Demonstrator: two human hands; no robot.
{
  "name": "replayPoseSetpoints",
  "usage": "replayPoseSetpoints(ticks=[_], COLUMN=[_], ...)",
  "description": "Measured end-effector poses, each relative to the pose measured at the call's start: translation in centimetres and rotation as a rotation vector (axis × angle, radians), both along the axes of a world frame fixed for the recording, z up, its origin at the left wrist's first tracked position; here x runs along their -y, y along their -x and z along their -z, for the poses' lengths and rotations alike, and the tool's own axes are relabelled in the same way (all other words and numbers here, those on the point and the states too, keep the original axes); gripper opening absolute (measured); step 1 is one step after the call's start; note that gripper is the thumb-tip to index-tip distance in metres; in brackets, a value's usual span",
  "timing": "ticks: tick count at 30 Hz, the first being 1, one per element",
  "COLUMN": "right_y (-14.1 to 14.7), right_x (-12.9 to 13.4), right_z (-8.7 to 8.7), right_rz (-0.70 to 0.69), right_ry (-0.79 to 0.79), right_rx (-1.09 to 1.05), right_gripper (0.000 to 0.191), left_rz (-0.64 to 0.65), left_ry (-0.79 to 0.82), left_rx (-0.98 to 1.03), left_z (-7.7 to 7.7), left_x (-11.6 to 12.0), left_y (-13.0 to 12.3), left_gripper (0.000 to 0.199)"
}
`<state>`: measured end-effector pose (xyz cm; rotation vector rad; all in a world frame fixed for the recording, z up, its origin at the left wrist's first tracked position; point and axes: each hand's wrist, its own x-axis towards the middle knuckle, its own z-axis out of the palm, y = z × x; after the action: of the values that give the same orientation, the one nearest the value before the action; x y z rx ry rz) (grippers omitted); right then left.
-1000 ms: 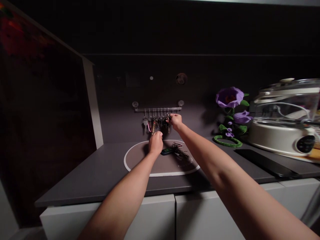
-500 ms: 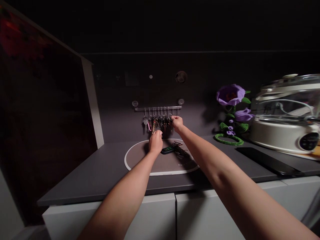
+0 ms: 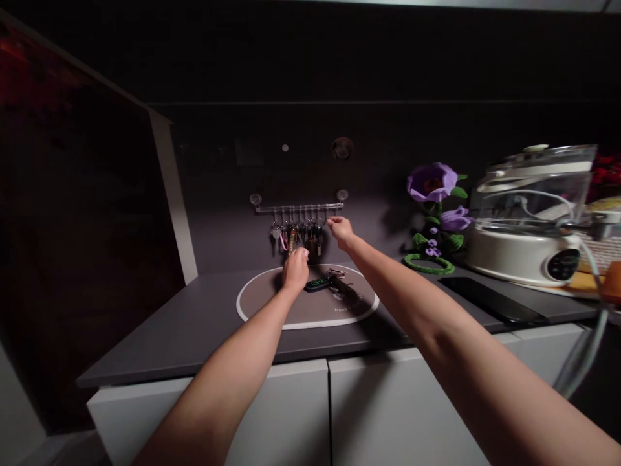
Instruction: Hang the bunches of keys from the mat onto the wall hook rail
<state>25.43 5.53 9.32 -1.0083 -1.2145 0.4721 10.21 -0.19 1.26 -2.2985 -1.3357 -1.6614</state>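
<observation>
Clear rail (image 3: 301,208) with small hooks is fixed to the dark wall, and a row of keys (image 3: 310,239) hangs from it, among them a pink loop (image 3: 284,242) and a brown patterned tag (image 3: 292,238). My left hand (image 3: 295,268) is closed just below that tag; its fingers face away and hide whatever they hold. At the right end of the row, my right hand (image 3: 341,231) pinches its thumb and fingers together close to the last keys. Anything between those fingertips is too small to make out. Behind my left hand, a dark fob (image 3: 317,284) and a key bunch (image 3: 343,285) lie on an oval mat (image 3: 262,304).
Purple knitted flowers (image 3: 433,183) with a green ring base stand to the right. Beside them are a black phone-like slab (image 3: 490,299) and a white appliance with a clear upper part (image 3: 514,252). A pale cable (image 3: 594,336) hangs over the counter's edge (image 3: 194,369).
The view has shifted a little, bringing more of the right side into sight. My right fingertips have moved slightly up and right relative to the rail. My left hand stays below the keys.
</observation>
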Motion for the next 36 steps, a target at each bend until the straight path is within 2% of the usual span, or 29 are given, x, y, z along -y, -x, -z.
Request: replayPoseSetpoints(ticks=[4,7,11,15,20,27,30,36], right_y=[0.6,0.9,0.7,0.1,-1.2,-1.8,-1.6,-1.4], right_x=[2.7,5.0,7.1,8.2,8.4,8.1,8.3,8.1], right_z=[-1.0,-0.8,1.2,4.4,7.2,7.8,7.9,7.9], right_rz=[-0.079,-0.176,-0.298,-0.287,-0.238,-0.012,0.019,0.025], right_ry=[0.070,0.097,0.126,0.145,0.116,0.053,0.069,0.083], right_rx=[-0.095,-0.162,-0.210,-0.159,0.124,0.710,0.794,0.817], right_gripper=[0.008,0.006,0.006,0.014,0.021,0.015,0.017,0.018], left_rz=[0.013,0.059,0.117,0.136,0.159,0.193,0.214,0.290], left_ry=[-0.004,0.001,0.013,0.035,0.092,0.179,0.210,0.256], left_rx=[-0.009,-0.018,-0.069,-0.126,-0.190,-0.352,-0.422,-0.483], left_z=[0.0,0.1,0.3,0.5,0.6,1.0,1.1,0.8], left_x=[0.2,0.3,0.3,0.2,0.5,0.9,1.1,1.4], left_y=[-0.1,-0.2,-0.3,-0.2,0.0,0.5,0.6,1.0], left_gripper=[0.022,0.019,0.016,0.014,0.018,0.024,0.030,0.037])
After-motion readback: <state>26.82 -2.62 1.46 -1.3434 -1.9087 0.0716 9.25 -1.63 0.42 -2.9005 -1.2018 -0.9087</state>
